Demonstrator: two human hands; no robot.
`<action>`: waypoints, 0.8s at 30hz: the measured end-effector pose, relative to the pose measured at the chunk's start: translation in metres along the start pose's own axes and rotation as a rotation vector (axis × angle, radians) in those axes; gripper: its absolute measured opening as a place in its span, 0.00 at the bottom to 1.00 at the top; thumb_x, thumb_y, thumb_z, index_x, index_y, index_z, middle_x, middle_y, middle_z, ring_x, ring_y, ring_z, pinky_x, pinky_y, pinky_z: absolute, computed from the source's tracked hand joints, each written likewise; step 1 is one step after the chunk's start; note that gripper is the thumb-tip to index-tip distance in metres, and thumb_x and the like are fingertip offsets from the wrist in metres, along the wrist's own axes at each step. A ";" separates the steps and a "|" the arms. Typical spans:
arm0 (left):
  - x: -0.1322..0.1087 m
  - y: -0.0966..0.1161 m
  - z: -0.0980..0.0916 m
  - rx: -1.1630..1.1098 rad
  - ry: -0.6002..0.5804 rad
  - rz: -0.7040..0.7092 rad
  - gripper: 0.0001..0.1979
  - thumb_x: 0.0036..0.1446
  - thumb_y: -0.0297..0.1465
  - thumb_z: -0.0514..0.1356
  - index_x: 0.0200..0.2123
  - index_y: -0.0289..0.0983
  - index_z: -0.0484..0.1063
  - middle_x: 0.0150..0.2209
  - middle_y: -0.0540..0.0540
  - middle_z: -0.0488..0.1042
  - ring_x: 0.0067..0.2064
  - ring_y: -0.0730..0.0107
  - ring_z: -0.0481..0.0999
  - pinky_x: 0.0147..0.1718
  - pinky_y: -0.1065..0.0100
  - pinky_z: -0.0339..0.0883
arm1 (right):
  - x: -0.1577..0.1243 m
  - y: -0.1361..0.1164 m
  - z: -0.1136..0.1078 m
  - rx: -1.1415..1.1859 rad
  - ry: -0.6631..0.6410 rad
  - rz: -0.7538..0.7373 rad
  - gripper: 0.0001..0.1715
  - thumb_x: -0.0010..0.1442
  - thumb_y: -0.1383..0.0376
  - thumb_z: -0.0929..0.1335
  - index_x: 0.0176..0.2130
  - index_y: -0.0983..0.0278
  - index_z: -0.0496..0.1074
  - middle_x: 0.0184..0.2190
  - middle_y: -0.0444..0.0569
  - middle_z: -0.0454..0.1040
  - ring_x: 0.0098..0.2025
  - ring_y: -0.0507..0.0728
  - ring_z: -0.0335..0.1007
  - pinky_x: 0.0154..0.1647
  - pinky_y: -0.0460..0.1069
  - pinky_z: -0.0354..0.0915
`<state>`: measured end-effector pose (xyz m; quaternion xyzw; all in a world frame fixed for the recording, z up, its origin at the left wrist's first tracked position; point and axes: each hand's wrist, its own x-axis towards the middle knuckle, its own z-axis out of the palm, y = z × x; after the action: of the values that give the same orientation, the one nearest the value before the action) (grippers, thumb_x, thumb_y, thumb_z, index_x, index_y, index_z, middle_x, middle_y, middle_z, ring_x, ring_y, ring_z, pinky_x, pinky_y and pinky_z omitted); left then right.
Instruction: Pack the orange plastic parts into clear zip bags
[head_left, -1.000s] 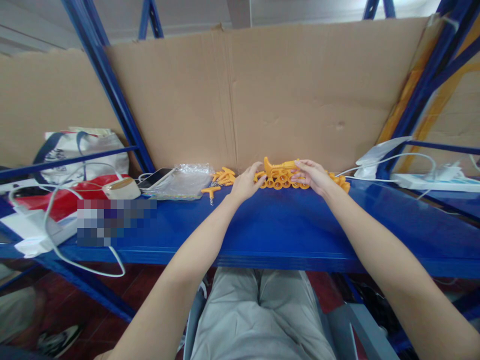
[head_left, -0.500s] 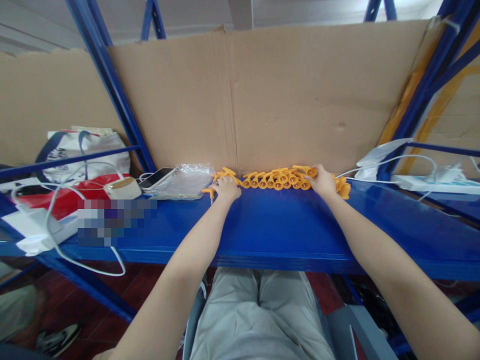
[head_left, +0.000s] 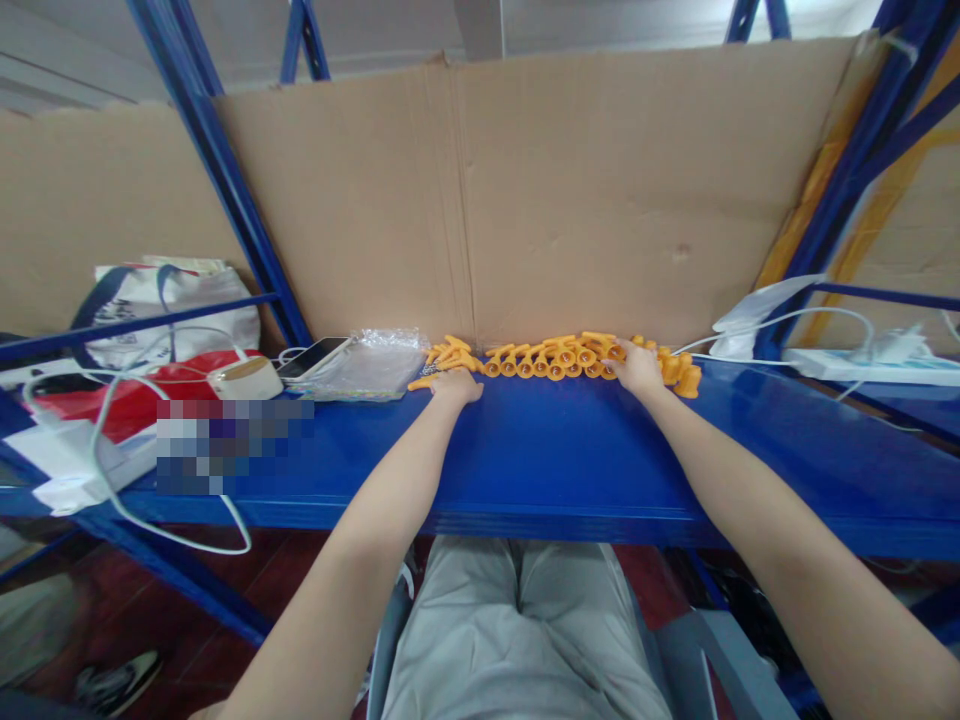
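Along the back of the blue shelf lies a row of orange plastic pieces (head_left: pixel 541 360), several with round, cup-like ends facing me and small centres inside. At the row's left end my left hand (head_left: pixel 456 384) closes on an orange piece (head_left: pixel 421 384) that sticks out to the left. Just behind that hand are loose orange pieces (head_left: pixel 450 352) with a bit of metal chain. My right hand (head_left: pixel 639 368) is closed on an orange piece (head_left: pixel 613 350) on top of the row's right part, its fingertips partly hidden. More orange pieces (head_left: pixel 681 374) lie right of it.
A cardboard panel (head_left: pixel 585 200) stands behind the blue shelf (head_left: pixel 555 450). To the left are a clear plastic bag (head_left: pixel 375 362), a phone (head_left: pixel 319 357), a white charger (head_left: pixel 246 378), cables and a tote bag (head_left: pixel 180 310). A white power strip (head_left: pixel 877 367) lies at right.
The orange piece at my left hand has swung lower and flatter, and its hanging chain no longer shows. My right hand has shifted slightly left and down along the row.
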<state>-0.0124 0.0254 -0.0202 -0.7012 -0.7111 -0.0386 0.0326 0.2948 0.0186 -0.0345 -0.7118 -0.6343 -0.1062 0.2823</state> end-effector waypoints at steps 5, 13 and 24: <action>-0.008 0.011 -0.006 0.034 -0.046 -0.028 0.28 0.61 0.42 0.52 0.61 0.33 0.62 0.62 0.33 0.63 0.62 0.53 0.65 0.55 0.57 0.63 | 0.005 0.000 0.009 0.031 -0.049 0.010 0.31 0.62 0.62 0.64 0.62 0.68 0.62 0.52 0.61 0.73 0.58 0.67 0.65 0.63 0.64 0.48; -0.020 0.021 -0.016 0.055 -0.042 0.064 0.26 0.62 0.38 0.51 0.58 0.28 0.65 0.58 0.32 0.68 0.59 0.55 0.68 0.54 0.64 0.63 | 0.009 0.005 0.012 0.097 -0.184 -0.048 0.37 0.64 0.65 0.58 0.68 0.77 0.46 0.57 0.66 0.68 0.60 0.64 0.63 0.62 0.56 0.55; -0.016 0.025 -0.012 -0.054 0.087 0.235 0.21 0.61 0.37 0.51 0.51 0.33 0.73 0.50 0.36 0.76 0.53 0.54 0.74 0.50 0.63 0.67 | 0.008 -0.002 0.001 0.014 -0.198 -0.074 0.39 0.62 0.68 0.58 0.68 0.76 0.44 0.60 0.67 0.63 0.63 0.67 0.58 0.63 0.68 0.48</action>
<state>0.0122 0.0080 -0.0092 -0.7779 -0.6208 -0.0840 0.0491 0.2941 0.0257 -0.0309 -0.6930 -0.6857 -0.0410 0.2190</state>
